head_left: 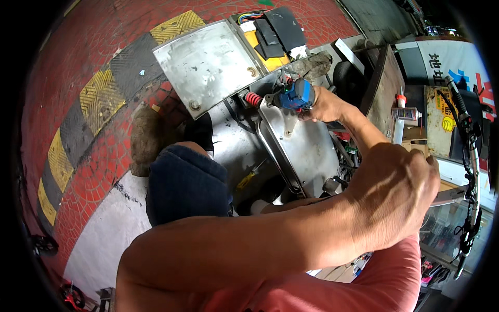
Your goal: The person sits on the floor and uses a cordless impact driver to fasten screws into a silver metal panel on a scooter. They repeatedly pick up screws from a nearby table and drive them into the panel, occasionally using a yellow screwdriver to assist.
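My right hand (326, 105) is wrapped round a blue cordless drill (295, 95), above the upper end of a grey metal panel (301, 143) with screws in it. The drill's tip is hard to make out. Close by is a red coil spring (253, 99). My left arm crosses in front of me from the lower left. Its hand, my left hand (397, 195), is curled closed by my right forearm, with its fingertips hidden. Beyond the spring lies a flat silver metal cover (208, 62), beside a yellow-and-black pack (267, 39) with coloured wires.
A yellow-handled screwdriver (250, 176) lies below the panel, near my knee in dark blue cloth (187, 182). A black-and-yellow curb (101, 99) runs along red paving at left. At right are a spray can (406, 113) and a handlebar (472, 171) with cables.
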The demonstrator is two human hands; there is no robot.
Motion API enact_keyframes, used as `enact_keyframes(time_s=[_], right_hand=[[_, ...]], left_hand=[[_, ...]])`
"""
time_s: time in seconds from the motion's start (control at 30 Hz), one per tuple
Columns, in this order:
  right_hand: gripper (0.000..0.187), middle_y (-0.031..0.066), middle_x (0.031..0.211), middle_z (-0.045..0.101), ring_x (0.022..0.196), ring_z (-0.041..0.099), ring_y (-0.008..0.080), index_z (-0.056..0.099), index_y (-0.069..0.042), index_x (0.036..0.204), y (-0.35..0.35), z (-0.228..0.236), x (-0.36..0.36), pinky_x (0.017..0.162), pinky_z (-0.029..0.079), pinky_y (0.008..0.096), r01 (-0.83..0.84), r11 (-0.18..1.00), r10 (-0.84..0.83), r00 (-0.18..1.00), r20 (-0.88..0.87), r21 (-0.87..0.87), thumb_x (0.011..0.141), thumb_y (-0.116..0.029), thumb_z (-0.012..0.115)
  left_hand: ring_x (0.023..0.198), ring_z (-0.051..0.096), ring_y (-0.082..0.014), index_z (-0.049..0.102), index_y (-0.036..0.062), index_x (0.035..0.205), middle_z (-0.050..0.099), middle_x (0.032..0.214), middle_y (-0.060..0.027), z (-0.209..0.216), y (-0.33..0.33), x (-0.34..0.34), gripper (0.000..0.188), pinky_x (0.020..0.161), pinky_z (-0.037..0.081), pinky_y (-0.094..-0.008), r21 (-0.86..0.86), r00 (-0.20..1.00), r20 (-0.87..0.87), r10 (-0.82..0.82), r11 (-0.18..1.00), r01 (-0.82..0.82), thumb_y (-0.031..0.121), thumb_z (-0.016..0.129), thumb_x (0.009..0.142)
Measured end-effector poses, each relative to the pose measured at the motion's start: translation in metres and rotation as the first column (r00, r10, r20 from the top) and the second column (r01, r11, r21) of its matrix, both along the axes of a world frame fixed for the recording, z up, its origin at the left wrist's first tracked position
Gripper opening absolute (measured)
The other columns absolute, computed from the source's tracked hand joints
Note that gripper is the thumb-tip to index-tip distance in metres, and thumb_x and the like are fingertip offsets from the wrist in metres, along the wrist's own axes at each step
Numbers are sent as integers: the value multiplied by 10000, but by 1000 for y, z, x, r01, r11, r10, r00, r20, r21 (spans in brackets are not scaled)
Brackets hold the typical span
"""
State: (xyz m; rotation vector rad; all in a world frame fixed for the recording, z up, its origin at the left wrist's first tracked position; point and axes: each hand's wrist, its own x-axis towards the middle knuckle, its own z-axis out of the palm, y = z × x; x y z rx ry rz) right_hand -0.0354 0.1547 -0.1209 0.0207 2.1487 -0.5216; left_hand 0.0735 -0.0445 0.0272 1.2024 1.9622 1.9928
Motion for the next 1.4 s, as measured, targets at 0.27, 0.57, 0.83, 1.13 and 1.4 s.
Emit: enact_keyframes(time_s=[0.27,0.57,0.83,1.13,1.4], right_hand=[[278,122,903,772,854,712,310,763,-90,1023,8,-28,10,844,566,397,-81,997,80,951,-298,10,760,-157,824],[298,117,943,769,826,691,283,734,-70,1041,11,-34,8,847,571,387,-169,969,220,924,-313,182,772,-143,839],[344,230,985,765,974,726,428,746,-43,1021,-8,-24,0,865,573,465,-149,946,223,943,-245,287,746,-236,816],[311,129,969,773,874,705,320,736,-84,1066,9,-26,8,870,563,399,-208,966,245,930,-274,155,795,-188,845],[317,103,1013,785,894,721,284,746,-98,1075,9,-30,6,896,569,387,-191,942,263,930,-256,276,788,-177,857]], left_hand=[[649,738,-382,689,-92,928,683,676,-224,-17,-11,2,215,568,582,-473,67,992,-41,122,991,-119,103,633,855],[713,743,-330,741,-24,898,705,770,-197,-12,-13,4,174,663,586,-454,32,1000,-3,31,999,-30,132,682,845],[684,744,-399,699,-126,962,694,702,-243,-19,-8,5,258,587,584,-492,115,994,-44,104,988,-99,96,627,851],[679,741,-395,688,-90,915,692,698,-218,-15,-6,11,213,632,593,-493,167,993,-29,118,980,-112,105,646,838],[756,757,-317,732,0,917,719,812,-185,-11,-11,5,176,697,586,-450,0,999,-41,29,1000,-29,159,697,853]])
